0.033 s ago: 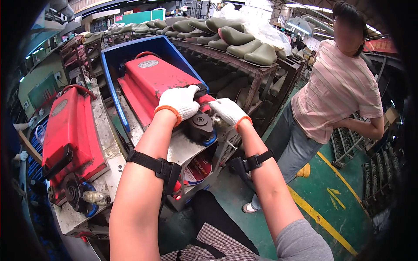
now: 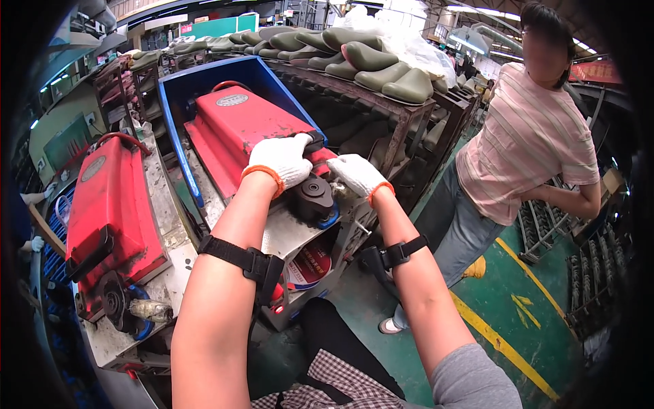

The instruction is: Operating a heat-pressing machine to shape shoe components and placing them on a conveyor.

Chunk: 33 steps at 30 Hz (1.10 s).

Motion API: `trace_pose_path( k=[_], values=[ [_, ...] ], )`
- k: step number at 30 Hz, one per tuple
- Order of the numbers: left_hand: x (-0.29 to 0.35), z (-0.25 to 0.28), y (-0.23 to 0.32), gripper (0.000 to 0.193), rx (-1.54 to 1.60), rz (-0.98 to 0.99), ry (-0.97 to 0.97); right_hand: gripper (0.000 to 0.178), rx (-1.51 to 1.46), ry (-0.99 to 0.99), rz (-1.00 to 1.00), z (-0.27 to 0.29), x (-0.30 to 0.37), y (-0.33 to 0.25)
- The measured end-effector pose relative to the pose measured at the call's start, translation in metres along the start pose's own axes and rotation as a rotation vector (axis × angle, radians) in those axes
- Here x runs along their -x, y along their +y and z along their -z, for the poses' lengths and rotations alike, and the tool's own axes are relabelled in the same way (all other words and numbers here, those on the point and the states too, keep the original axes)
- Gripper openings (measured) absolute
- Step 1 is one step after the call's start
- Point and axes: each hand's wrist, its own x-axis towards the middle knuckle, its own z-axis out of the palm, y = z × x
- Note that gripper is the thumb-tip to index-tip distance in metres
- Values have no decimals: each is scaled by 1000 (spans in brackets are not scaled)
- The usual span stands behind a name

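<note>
My left hand (image 2: pixel 281 161), in a white knit glove with an orange cuff, is closed round the black handle (image 2: pixel 313 141) at the front of a red metal mould cover (image 2: pixel 238 126). My right hand (image 2: pixel 357 174), gloved alike, is closed beside the cover's front right corner. Its fingers point left, and what they grip is hidden. Below and between the hands sits a black round cam latch (image 2: pixel 314 198) with a blue base. The cover lies on a metal bench inside a blue open-sided housing (image 2: pixel 167 116).
A second red cover (image 2: pixel 112 194) with a black handle stands at the left. Olive-green foot-shaped pieces (image 2: pixel 407 85) lie on a rusty rack behind. At the right, a person in a pink striped shirt (image 2: pixel 521 143) stands close by. Yellow lines (image 2: pixel 501 344) mark the green floor.
</note>
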Motion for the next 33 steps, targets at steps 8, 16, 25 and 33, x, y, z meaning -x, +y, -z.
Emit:
trace_pose_path(
  k=[8, 16, 25, 33],
  values=[
    [3, 3, 2, 52, 7, 4, 8, 55, 8, -17, -17, 1, 3, -6],
    [6, 6, 7, 49, 23, 23, 16, 55, -18, -27, -16, 0, 2, -3],
    [3, 3, 3, 54, -5, 22, -6, 55, -17, -33, -13, 1, 2, -3],
    [7, 7, 9, 46, -3, 36, 19, 56, 4, -17, 3, 1, 3, -5]
  ],
)
